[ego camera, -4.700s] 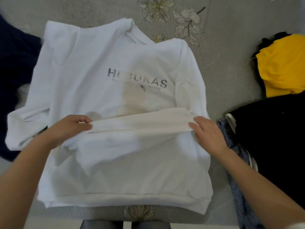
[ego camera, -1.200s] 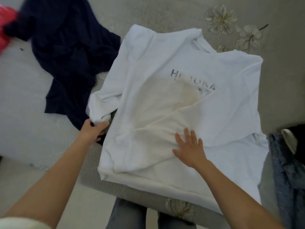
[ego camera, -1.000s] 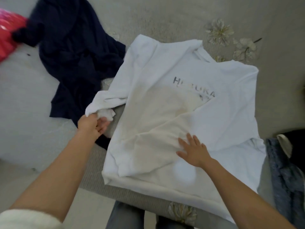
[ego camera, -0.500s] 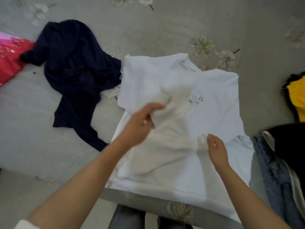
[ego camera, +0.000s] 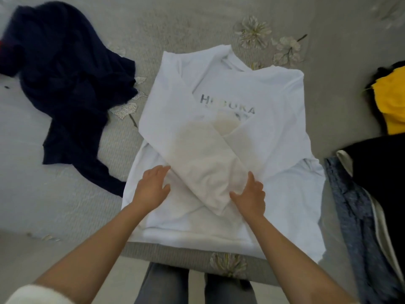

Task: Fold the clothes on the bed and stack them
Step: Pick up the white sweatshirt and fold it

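Note:
A white sweatshirt (ego camera: 274, 132) with grey lettering lies face up on the grey bed (ego camera: 65, 205), hem toward me. Both its sleeves are folded across the chest and cross each other; the left sleeve (ego camera: 197, 154) lies on top, running down to the right. My left hand (ego camera: 151, 187) rests flat on the shirt body just left of the crossed sleeves, fingers spread. My right hand (ego camera: 249, 196) touches the cuff end of the top sleeve with fingers apart, gripping nothing that I can see.
A crumpled navy garment (ego camera: 65, 84) lies at the left. At the right edge sit a yellow garment (ego camera: 392, 102), a black garment (ego camera: 381, 172) and a blue-grey patterned one (ego camera: 350, 216). My legs stand at the bed's near edge.
My left hand carried the left sleeve from the bed's left side across the chest, laid it over the right sleeve and let go. The right hand shifted to the cuff.

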Tool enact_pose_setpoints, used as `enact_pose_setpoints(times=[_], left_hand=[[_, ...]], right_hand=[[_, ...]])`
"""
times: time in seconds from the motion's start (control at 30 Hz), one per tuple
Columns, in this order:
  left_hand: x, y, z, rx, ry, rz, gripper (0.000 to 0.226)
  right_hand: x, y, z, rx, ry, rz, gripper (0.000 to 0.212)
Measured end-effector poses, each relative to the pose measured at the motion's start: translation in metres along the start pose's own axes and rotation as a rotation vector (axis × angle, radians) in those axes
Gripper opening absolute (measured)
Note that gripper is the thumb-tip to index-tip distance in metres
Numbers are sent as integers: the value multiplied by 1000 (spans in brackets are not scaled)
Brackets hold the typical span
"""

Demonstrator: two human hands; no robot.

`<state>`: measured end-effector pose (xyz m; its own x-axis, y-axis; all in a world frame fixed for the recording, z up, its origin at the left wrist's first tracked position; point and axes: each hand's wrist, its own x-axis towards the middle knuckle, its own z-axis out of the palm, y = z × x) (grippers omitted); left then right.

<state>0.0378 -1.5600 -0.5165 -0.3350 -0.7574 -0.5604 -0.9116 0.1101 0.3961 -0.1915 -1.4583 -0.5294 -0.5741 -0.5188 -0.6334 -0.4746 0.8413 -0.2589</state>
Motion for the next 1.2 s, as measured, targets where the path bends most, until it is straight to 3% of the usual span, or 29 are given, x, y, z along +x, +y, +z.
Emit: enact_pose_setpoints(times=[0.1,0.2,0.3,0.37,0.43,0.5,0.53,0.6,0.67,0.77,0.83,0.9,0.97,1.0,1.1,1.2], left_hand=[[7,4,-2,79,-41,-21,57],[14,8,-5,54,-23,-31,56],[22,3,-8,-6,-33,-58,55],[27,0,-10,-199,-82,-131,54],[32,-3,-10,-384,-145,-206,54],[35,-2,-8,-394,-152,-233,53],[37,-1,-7,-364,-92,-234,51],[40,4,-7,-242,89,-213,48],[45,11,-8,-50,194,-109,54],[55,19,-9,347,28,128,64],[67,23,-12,563,-182,196,61],[84,31,-24,620,-244,167,57],[105,51,-44,527,-104,175,71],[120,63,-54,453,-25,174,67],[177,101,-84,198,212,92,28],[239,130,-112,75,356,81,29]], right_hand=[[-2,5,7,188,-75,168,78],[2,13,-22,409,-63,45,63],[6,34,-73,352,12,-31,44],[12,58,-101,391,93,42,37],[17,77,-114,317,113,159,45],[22,86,-112,25,122,232,64],[22,82,-108,-121,187,191,67],[29,74,-92,-308,338,-93,55],[38,64,-73,-485,255,-344,49],[54,50,-64,-606,-73,-304,45],[65,35,-76,-420,91,-280,39],[81,14,-99,-196,315,-307,31],[112,-4,-126,-122,425,-364,33],[131,-14,-140,-104,446,-382,36],[189,-47,-175,-156,449,-378,42],[236,-78,-200,-244,470,-327,50]])
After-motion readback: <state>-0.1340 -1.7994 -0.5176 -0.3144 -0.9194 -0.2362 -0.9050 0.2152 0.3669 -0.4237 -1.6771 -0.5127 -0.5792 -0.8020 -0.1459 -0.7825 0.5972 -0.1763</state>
